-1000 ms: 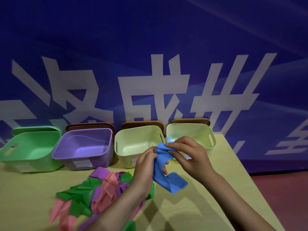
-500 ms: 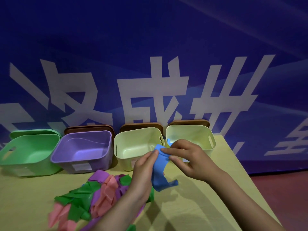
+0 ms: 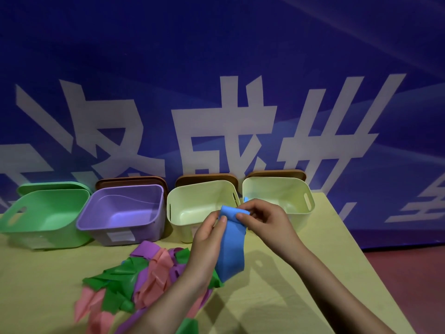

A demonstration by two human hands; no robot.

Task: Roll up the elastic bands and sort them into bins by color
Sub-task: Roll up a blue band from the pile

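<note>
— Fingertips (image 3: 240, 216) of both hands are seen pinching the top edge of the blue band (image 3: 231, 247); is that agreed?

— Agreed. The band's upper end is pinched between thumb and fingers of the left hand (image 3: 207, 239) on one side and of the right hand (image 3: 267, 222) on the other, and a small fold is turned over at the top. The rest of the band is left hanging straight down between the hands, above the table (image 3: 301, 297).

— What is found nearest the camera?

— A loose pile of bands (image 3: 144, 278) in green, pink and purple is spread on the table, partly covered by the left forearm.

— And farther back?

— Four bins are lined up in a row along the far edge. A green bin (image 3: 45, 215) is placed at the left, a purple bin (image 3: 122, 213) beside it, then a pale yellow bin (image 3: 199, 203) and a second pale yellow bin (image 3: 279, 196) at the right. Something small and blue can be seen at the near left edge of that last bin, just behind the right hand; what it is cannot be told. Brown lids (image 3: 207, 177) are propped behind three bins, a green one behind the green bin.

— Behind those?

— A blue banner (image 3: 216, 68) with large white characters is hung.
</note>
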